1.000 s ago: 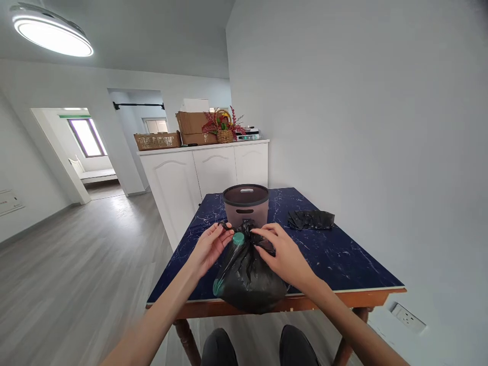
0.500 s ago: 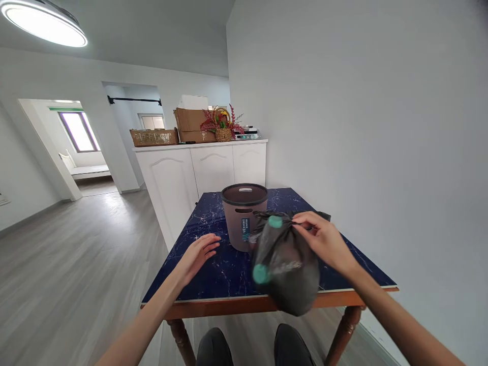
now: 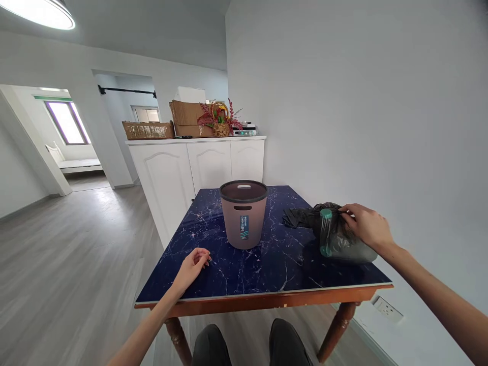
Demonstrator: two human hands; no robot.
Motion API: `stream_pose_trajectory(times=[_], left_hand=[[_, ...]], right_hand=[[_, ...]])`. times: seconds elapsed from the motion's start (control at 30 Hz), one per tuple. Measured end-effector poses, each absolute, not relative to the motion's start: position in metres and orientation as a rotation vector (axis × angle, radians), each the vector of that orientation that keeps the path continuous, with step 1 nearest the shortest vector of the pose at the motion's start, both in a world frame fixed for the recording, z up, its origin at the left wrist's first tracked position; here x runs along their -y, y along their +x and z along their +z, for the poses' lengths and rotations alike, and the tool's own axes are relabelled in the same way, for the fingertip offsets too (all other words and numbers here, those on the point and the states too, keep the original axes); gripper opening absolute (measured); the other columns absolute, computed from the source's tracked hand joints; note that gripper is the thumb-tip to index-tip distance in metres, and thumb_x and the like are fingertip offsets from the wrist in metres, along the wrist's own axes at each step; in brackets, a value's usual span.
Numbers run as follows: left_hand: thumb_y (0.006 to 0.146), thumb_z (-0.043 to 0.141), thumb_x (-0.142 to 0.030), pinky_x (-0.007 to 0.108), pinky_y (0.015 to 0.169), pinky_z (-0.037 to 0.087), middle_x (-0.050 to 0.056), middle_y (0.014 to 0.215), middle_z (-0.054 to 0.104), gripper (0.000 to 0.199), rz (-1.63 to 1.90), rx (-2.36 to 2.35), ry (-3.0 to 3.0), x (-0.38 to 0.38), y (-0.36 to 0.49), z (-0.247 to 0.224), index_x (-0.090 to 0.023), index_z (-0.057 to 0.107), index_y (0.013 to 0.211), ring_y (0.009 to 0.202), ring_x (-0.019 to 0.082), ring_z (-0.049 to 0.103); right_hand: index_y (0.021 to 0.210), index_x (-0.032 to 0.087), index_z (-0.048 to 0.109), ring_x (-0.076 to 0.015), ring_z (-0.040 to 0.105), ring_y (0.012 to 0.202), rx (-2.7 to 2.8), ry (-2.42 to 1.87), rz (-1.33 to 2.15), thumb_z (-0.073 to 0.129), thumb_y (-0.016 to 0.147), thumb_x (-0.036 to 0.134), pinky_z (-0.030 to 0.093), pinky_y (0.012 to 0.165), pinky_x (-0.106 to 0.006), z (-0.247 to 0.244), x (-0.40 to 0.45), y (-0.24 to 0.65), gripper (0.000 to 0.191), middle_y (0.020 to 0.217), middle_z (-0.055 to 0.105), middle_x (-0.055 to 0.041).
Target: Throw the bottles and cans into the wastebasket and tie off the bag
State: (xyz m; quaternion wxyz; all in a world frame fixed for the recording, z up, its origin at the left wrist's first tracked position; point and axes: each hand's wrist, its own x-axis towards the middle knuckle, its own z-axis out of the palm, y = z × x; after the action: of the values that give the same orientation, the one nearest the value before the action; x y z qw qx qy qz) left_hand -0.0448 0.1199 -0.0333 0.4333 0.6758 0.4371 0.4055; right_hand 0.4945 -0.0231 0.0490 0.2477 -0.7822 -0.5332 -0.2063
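Note:
My right hand point(image 3: 368, 223) pinches the gathered neck of a filled black garbage bag point(image 3: 348, 246) at the table's right side. Two green bottle caps or ends point(image 3: 326, 213) show through the thin plastic. Left of the bag lies a crumpled strip of black plastic point(image 3: 297, 217); I cannot tell if it is part of the bag. A pinkish-brown trash bin point(image 3: 244, 226) with a dark rim and a blue label stands upright mid-table. My left hand point(image 3: 193, 267) rests near the table's left front, fingers loosely curled in with nothing in them.
The blue marble-patterned table point(image 3: 236, 277) has a wooden edge and turned legs. Behind it stands a white cabinet point(image 3: 163, 168) bearing cardboard boxes point(image 3: 148, 131) and a flower basket point(image 3: 221, 129). A grey wall point(image 3: 343, 127) runs along the right, with a power socket point(image 3: 388, 308) low down.
My right hand has carried the garbage bag rightward, from in front of the bin down onto the table's right side. My left hand has drawn back slightly and its fingers have curled in.

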Motion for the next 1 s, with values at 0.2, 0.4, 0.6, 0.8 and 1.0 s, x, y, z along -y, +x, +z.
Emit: stream_pose_trajectory(times=[0.2, 0.4, 0.6, 0.8, 1.0], left_hand=[[0.084, 0.068, -0.064, 0.035, 0.082, 0.052, 0.005, 0.088, 0.073, 0.045, 0.993, -1.115, 1.803, -0.115, -0.043, -0.038, -0.02, 0.068, 0.097, 0.078, 0.021, 0.066], [0.088, 0.066, -0.06, 0.035, 0.082, 0.052, 0.004, 0.09, 0.074, 0.039, 0.977, -1.15, 1.864, -0.114, -0.043, -0.04, -0.023, 0.069, 0.099, 0.082, 0.022, 0.068], [0.089, 0.065, -0.06, 0.034, 0.082, 0.052, 0.004, 0.089, 0.074, 0.038, 0.968, -1.157, 1.891, -0.113, -0.043, -0.038, -0.024, 0.07, 0.098, 0.082, 0.023, 0.069], [0.092, 0.062, -0.062, 0.036, 0.083, 0.053, 0.005, 0.091, 0.076, 0.039, 0.924, -1.189, 1.912, -0.111, -0.043, -0.033, -0.024, 0.07, 0.101, 0.085, 0.024, 0.07], [0.094, 0.06, -0.063, 0.035, 0.083, 0.053, 0.005, 0.091, 0.075, 0.041, 0.92, -1.206, 1.919, -0.112, -0.042, -0.031, -0.025, 0.07, 0.101, 0.083, 0.024, 0.069]], right_hand=[[0.11, 0.027, 0.071, -0.0258, 0.071, 0.093, 1.478, -2.114, -0.539, 0.048, 0.101, 0.037, 0.044, 0.063, -0.034, 0.028, 0.005, 0.464, 0.026, 0.122, 0.075, -0.0039], [0.105, 0.024, 0.07, -0.0244, 0.072, 0.094, 1.602, -2.067, -0.552, 0.05, 0.101, 0.035, 0.045, 0.059, -0.031, 0.015, -0.009, 0.448, 0.023, 0.117, 0.074, -0.006], [0.105, 0.023, 0.071, -0.0273, 0.071, 0.104, 1.733, -2.042, -0.542, 0.05, 0.099, 0.031, 0.051, 0.063, -0.033, -0.005, -0.011, 0.445, 0.023, 0.12, 0.073, -0.0086], [0.125, 0.026, 0.067, -0.0314, 0.068, 0.116, 1.819, -1.902, -0.504, 0.05, 0.099, 0.037, 0.059, 0.082, -0.041, 0.005, 0.003, 0.44, 0.033, 0.128, 0.071, -0.0098], [0.113, 0.029, 0.073, -0.0293, 0.069, 0.113, 1.811, -1.771, -0.295, 0.051, 0.099, 0.038, 0.058, 0.091, -0.042, 0.036, -0.014, 0.451, 0.027, 0.128, 0.071, -0.0077]])
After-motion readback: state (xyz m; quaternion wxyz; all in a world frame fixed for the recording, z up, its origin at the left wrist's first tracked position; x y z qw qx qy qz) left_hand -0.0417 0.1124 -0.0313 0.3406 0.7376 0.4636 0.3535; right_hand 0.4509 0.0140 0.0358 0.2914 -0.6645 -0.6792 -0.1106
